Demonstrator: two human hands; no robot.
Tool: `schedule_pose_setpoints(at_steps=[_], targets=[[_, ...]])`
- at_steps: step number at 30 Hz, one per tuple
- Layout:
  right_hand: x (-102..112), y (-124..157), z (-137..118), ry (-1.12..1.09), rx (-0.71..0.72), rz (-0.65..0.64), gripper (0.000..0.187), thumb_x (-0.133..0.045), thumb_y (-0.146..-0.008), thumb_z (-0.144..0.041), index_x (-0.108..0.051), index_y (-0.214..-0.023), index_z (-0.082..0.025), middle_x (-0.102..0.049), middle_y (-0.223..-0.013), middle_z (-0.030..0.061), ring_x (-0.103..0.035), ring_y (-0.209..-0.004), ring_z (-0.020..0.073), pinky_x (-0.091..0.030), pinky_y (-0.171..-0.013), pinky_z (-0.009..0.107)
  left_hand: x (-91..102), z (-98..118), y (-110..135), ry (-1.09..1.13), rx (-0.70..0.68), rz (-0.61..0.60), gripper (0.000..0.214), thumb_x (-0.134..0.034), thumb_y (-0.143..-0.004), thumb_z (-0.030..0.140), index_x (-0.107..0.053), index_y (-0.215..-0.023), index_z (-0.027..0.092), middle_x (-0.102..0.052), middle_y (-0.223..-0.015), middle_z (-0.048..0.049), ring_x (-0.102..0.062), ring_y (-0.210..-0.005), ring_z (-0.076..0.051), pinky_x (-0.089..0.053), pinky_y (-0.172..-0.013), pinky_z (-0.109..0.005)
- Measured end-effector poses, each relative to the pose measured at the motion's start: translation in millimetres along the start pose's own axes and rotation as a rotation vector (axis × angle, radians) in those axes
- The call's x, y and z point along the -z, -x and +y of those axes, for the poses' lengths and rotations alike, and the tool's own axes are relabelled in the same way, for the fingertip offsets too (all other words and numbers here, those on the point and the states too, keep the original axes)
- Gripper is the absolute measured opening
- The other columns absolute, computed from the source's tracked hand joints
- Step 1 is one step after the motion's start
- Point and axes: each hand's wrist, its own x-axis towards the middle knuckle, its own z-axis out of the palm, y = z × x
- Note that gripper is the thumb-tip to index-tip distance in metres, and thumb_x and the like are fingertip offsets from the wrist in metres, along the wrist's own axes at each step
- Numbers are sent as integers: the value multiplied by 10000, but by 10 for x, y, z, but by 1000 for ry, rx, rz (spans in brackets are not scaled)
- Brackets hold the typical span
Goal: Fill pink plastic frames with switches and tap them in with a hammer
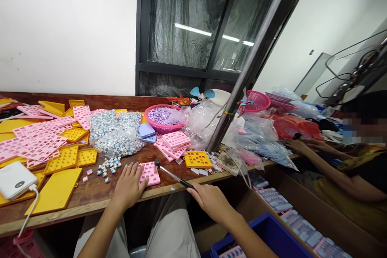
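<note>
My left hand point(130, 183) lies with fingers stretched out on the left part of a pink plastic grid panel point(151, 174) near the table's front edge. In my right hand point(210, 199) is a small hammer point(172, 174), gripped by its black handle. Its dark head is over the upper right of the panel; whether it touches cannot be told. Small white and blue figurines point(109, 166) lie loose left of the panel, in front of a clear bag of figurines point(116, 133). Two or three small pink pieces point(87, 175) lie further left.
Pink and yellow panels point(62, 159) pile up at the left, beside a white power bank point(18, 179). Behind stands a pink basket point(160, 129) of purple pieces. A slanted metal post point(238, 84) rises at the right, near a blue crate point(263, 229) below. Another person point(347, 169) works at far right.
</note>
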Motion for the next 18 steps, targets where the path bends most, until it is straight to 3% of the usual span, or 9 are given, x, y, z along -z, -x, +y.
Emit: schedule_pose_setpoints(at_steps=[3, 7, 12, 18], targets=[[-43, 57, -5, 5, -22, 10, 462, -256, -1083, -485, -644, -1055, -234, -744, -870, 69, -718, -808, 244, -423, -683, 293, 11, 7, 0, -16, 2, 3, 636, -326, -1022, 566, -535, -1460, 154, -500, -1536, -143, -393, -1459, -321, -243, -1230, -504], [-5, 113, -48, 73, -109, 6, 470, -307, -1062, -528, -666, -999, -233, -741, -787, 69, -720, -742, 260, -396, -629, 288, 28, 20, -9, -26, 5, -9, 637, -328, -1021, 565, -545, -1448, 146, -499, -1534, -152, -392, -1458, -325, -245, -1227, -505], [44, 237, -30, -181, -76, 136, 541, -221, -1069, -562, -620, -913, -233, -704, -737, 39, -675, -667, 215, -408, -618, 277, 23, 40, -88, -56, 45, -29, 640, -315, -1024, 550, -530, -1453, 127, -494, -1533, -175, -401, -1450, -337, -250, -1214, -518], [-118, 371, 49, 3, -121, 56, 496, -262, -1065, -549, -612, -881, -249, -711, -709, 45, -703, -666, 237, -355, -572, 280, -49, 66, -161, -64, 74, -36, 650, -291, -1024, 552, -518, -1454, 120, -485, -1538, -184, -397, -1455, -337, -226, -1217, -519]])
